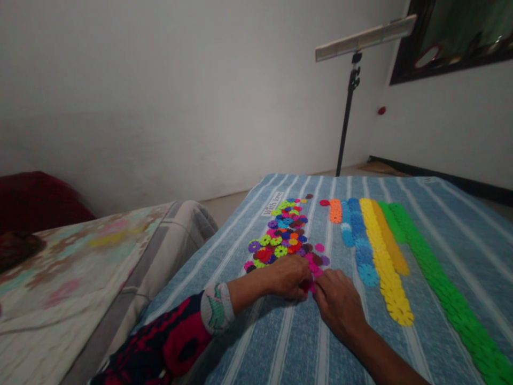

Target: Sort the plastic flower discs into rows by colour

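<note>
L hand [290,276] + R hand [339,299] at pink discs [315,269], colour rows to R

Clock centred on the hands, 12 = top of view. Pink discs lie btwn the two hands, on blue striped cloth [260,342]. L hand: palm down, fingers curled to the discs' L edge. R hand: thumb + index drawn close at near R end of same. Fingertips of both nearly meet; whether either is clamped on a disc, can't tell, fingers cover it.

Mixed pile [281,250] at 11 o'clock, next to L hand: lime, purple, red, blue, brown etc., notched discs, overlapping. "With love" print [273,204] on cloth, also 11.

Sorted rows, discs overlapping: orange row [335,212] at 1 o'clock w/ single red disc [324,203] just L of its far end; blue row [364,251] at 2; amber row [395,248] at 2, alongside yellow row [387,278], approx 3; long green row [449,297] at 3, running to bottom R corner.

Black stand [345,123] w/ flat panel [366,40] approx 12–1. Patterned bedding [80,272] at 9.
</note>
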A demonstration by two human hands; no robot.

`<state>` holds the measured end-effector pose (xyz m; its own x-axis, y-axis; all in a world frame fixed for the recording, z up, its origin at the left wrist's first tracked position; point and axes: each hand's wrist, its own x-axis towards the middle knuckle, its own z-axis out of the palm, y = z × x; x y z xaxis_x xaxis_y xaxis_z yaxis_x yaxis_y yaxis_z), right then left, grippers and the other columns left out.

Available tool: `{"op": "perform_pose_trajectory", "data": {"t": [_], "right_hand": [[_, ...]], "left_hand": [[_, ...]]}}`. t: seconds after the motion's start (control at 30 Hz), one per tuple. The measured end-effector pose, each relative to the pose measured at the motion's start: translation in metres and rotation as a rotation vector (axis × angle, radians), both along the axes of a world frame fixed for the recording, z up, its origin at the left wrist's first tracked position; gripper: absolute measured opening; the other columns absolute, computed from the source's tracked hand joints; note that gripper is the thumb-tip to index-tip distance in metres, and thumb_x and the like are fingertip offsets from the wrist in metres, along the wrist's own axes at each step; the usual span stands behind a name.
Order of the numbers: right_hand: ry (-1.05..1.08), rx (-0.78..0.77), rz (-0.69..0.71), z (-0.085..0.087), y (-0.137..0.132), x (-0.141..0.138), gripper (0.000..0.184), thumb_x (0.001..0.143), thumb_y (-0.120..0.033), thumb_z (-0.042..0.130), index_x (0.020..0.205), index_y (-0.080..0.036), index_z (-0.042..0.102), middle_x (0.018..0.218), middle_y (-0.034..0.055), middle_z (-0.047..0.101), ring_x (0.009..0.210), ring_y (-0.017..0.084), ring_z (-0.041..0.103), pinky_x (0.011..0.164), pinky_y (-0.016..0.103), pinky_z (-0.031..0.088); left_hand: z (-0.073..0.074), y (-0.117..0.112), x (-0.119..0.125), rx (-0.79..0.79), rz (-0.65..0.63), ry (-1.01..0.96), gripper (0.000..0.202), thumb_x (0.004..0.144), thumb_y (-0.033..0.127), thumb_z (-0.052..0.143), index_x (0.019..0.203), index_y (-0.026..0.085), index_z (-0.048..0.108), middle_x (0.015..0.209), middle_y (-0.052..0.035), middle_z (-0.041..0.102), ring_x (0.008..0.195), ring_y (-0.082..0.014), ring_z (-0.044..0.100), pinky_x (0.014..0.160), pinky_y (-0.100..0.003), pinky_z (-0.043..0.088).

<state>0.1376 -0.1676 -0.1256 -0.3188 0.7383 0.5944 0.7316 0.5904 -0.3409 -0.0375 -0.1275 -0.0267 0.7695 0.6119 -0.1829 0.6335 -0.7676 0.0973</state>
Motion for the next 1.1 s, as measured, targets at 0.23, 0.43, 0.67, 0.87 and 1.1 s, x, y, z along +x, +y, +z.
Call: {"op": "perform_pose_trajectory", "data": {"t": [0.23,0.43,0.67,0.87,1.1], "right_hand": [[0.009,0.035,-0.011,-0.001,0.0,-0.001,0.018,0.087,-0.009,0.052,0.074,-0.021,0.056,0.076,0.003,0.055,0.076,0.021,0.045,0.071,0.033,0.03],[-0.012,0.042,0.003,-0.003,0.001,0.001,0.016,0.088,-0.01,0.053,0.077,-0.022,0.057,0.077,0.0024,0.056,0.077,0.02,0.046,0.073,0.033,0.032],[-0.067,0.045,0.018,-0.008,0.004,0.005,0.013,0.088,-0.012,0.055,0.08,-0.022,0.058,0.079,0.0027,0.057,0.078,0.021,0.047,0.072,0.033,0.032],[-0.046,0.047,0.022,-0.007,0.003,0.004,0.014,0.089,-0.012,0.053,0.08,-0.022,0.058,0.078,0.0027,0.056,0.077,0.021,0.047,0.071,0.033,0.032],[0.022,-0.004,0.002,-0.002,-0.001,-0.001,0.016,0.088,-0.009,0.051,0.079,-0.021,0.058,0.079,0.0037,0.057,0.078,0.021,0.047,0.074,0.034,0.032]], "left_hand": [[-0.001,-0.006,-0.008,-0.039,0.006,-0.02,0.012,0.08,0.028,0.071,0.082,0.018,0.066,0.091,-0.0051,0.068,0.088,-0.0196,0.06,0.075,-0.029,0.046],[-0.005,-0.023,-0.015,0.038,0.154,-0.033,0.02,0.085,0.035,0.065,0.096,0.019,0.064,0.108,-0.0084,0.062,0.096,-0.0206,0.058,0.076,-0.029,0.047],[-0.013,-0.028,-0.012,0.127,0.173,0.073,0.016,0.091,0.028,0.055,0.091,0.016,0.066,0.103,-0.0104,0.064,0.087,-0.0201,0.06,0.065,-0.029,0.047],[-0.019,-0.033,-0.009,0.183,0.167,0.095,0.015,0.088,0.016,0.051,0.09,0.013,0.066,0.086,-0.0124,0.067,0.073,-0.0217,0.062,0.06,-0.032,0.047],[-0.014,-0.02,-0.017,0.148,0.386,0.067,0.027,0.088,0.012,0.045,0.107,0.012,0.064,0.089,-0.014,0.07,0.076,-0.0252,0.067,0.063,-0.032,0.047]]}}
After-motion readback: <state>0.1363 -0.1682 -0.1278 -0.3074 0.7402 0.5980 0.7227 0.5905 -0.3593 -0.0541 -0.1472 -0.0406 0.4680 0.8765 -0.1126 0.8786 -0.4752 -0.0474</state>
